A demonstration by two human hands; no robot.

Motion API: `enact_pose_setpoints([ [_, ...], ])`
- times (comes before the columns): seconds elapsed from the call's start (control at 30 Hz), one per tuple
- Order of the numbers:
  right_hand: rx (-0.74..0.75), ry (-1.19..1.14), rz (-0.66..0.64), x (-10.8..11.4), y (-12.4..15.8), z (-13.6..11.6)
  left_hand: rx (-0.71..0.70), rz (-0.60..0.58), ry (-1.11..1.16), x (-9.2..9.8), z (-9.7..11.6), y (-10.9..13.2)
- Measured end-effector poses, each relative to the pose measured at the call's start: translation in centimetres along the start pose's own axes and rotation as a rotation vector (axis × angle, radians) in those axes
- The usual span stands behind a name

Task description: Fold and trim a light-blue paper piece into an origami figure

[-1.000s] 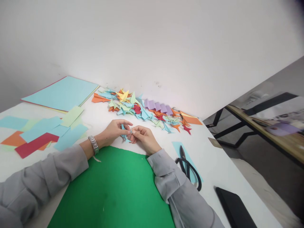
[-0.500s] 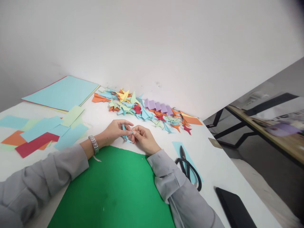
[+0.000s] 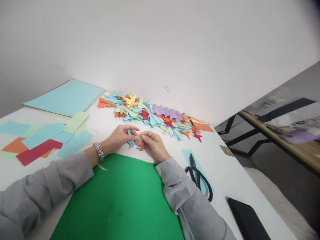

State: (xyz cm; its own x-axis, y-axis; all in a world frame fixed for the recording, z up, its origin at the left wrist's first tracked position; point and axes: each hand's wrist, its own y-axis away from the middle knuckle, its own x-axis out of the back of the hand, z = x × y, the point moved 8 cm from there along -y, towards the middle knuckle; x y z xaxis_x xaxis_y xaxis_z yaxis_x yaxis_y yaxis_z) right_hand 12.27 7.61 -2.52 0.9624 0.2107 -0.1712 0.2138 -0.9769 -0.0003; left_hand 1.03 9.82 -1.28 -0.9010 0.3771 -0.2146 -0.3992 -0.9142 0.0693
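Between my two hands is a small piece of folded light-blue paper (image 3: 131,137), partly hidden by the fingers. My left hand (image 3: 123,136), with a metal watch band on the wrist, pinches it from the left. The fingertips of my right hand (image 3: 153,144) are closed on its right end. Both hands hover just beyond the far edge of a green sheet (image 3: 120,196). Behind them lies a heap of small folded paper planes (image 3: 150,116) in blue, green, orange, red and yellow.
Loose coloured paper pieces (image 3: 45,136) spread at the left, with a stack of large sheets (image 3: 66,96) behind. Black-handled scissors (image 3: 197,175) rest on a blue strip at the right, near a dark flat object (image 3: 247,218). A white wall (image 3: 155,50) bounds the table's back.
My fingers have shifted slightly on the blue paper, and its right tip now shows between the fingertips. The things on the table stay where they were.
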Motion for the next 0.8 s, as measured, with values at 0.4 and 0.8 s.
enact_pose_setpoints([
  [0.4,0.03,0.031,0.029,0.32,-0.13,-0.06,-0.034,0.033,-0.052,0.19,0.09,-0.11],
  [0.8,0.029,-0.048,0.124,0.87,-0.23,-0.18,0.014,0.106,-0.021,0.64,-0.32,-0.1],
])
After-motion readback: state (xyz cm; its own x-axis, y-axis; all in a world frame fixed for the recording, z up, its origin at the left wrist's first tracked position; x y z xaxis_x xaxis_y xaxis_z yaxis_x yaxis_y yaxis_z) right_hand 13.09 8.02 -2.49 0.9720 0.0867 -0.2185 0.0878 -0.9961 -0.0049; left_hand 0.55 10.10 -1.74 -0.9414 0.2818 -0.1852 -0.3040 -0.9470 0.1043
